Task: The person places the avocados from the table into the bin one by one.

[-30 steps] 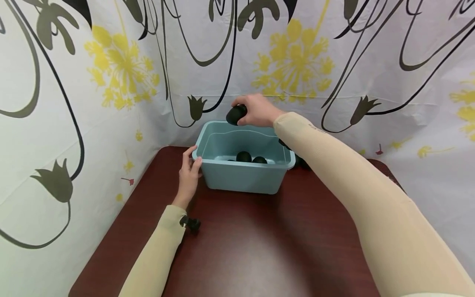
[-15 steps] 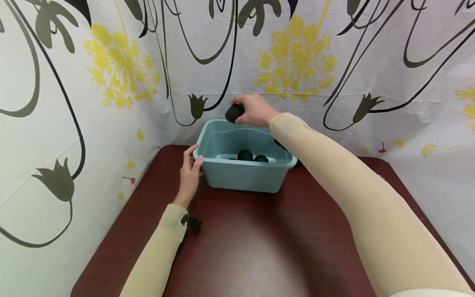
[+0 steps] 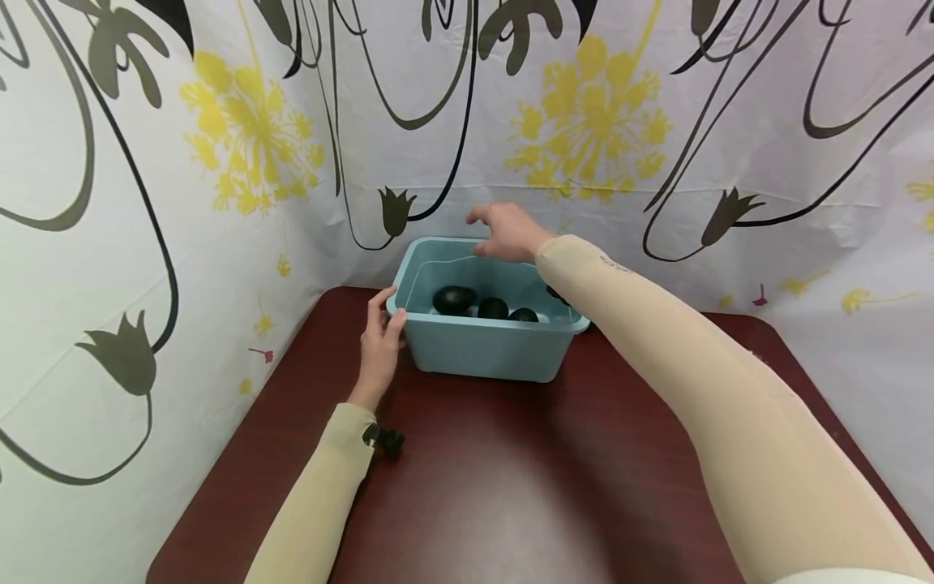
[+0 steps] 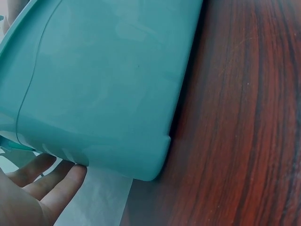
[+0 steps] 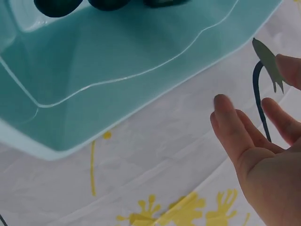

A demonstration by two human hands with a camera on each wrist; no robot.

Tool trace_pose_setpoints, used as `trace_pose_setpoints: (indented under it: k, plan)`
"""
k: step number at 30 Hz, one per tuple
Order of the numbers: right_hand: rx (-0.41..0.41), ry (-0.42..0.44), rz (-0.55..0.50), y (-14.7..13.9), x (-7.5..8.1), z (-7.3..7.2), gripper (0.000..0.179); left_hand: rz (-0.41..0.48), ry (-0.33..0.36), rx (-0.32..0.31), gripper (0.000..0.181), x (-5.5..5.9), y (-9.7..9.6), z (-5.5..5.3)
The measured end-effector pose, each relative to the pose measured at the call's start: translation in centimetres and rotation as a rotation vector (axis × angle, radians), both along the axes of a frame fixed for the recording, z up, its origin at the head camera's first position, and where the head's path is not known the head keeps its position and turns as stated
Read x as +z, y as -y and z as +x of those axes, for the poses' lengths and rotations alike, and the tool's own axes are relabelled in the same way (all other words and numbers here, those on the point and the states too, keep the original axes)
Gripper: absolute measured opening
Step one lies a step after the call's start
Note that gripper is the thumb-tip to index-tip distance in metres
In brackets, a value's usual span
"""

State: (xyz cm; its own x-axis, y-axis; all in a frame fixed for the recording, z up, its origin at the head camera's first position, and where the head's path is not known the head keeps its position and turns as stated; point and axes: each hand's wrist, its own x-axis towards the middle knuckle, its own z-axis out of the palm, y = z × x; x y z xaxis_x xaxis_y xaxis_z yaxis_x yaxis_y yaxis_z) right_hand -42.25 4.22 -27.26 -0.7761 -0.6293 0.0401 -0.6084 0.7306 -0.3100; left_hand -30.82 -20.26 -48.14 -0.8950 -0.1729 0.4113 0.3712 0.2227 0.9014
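A pale blue plastic bin (image 3: 485,349) stands at the far side of the table, with several dark avocados (image 3: 455,300) visible on its floor. My left hand (image 3: 379,349) grips the bin's near left corner, thumb on the front and fingers at the left side. In the left wrist view its fingers (image 4: 66,183) touch the outer wall. My right hand (image 3: 511,233) hovers over the bin's back rim with nothing in it. Its fingers are spread and loosely bent in the right wrist view, apart from the bin; the avocados (image 5: 109,4) lie at that view's top edge.
The dark red wood table (image 3: 467,487) extends in front of the bin. White sheeting (image 3: 241,268) with printed flowers hangs close behind the bin and along the left side. A small black camera (image 3: 390,442) is worn on my left wrist.
My right hand has let go of the avocado it held, and that avocado now lies at the left in the bin. The left hand stays on the bin's corner.
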Motion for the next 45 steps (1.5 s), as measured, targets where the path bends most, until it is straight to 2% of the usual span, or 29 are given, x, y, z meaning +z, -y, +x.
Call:
trace_pose_setpoints:
  k: [6,14,18,24,27,31,37,45]
  plan:
    - [-0.024,-0.007,0.011,-1.4,0.8,0.0,0.053,-0.004,0.002,0.003,0.048,0.2,0.0,0.1]
    - [0.01,-0.068,0.056,-3.4,1.8,0.3,0.053,-0.001,0.01,0.001,0.048,0.1,0.7,0.1]
    - [0.003,-0.092,0.044,-4.7,2.0,0.6,0.053,-0.006,0.019,-0.014,0.051,0.6,0.7,0.2]
    - [-0.006,-0.08,0.023,-7.1,1.9,0.9,0.054,-0.023,0.023,-0.013,0.051,2.6,0.3,2.1]
    - [-0.024,-0.08,0.014,-8.0,1.9,1.1,0.054,-0.041,0.01,-0.004,0.051,3.2,0.1,2.8]
    - [-0.057,-0.1,0.004,-9.5,2.0,1.0,0.053,-0.064,-0.012,-0.003,0.051,3.1,0.1,2.8]
    - [-0.093,-0.091,0.005,-11.8,1.1,0.5,0.054,-0.068,-0.013,-0.002,0.051,3.1,-0.1,2.9]
    - [-0.148,-0.076,-0.09,-15.2,0.7,0.9,0.054,-0.051,0.02,-0.029,0.051,3.4,-0.5,2.9]
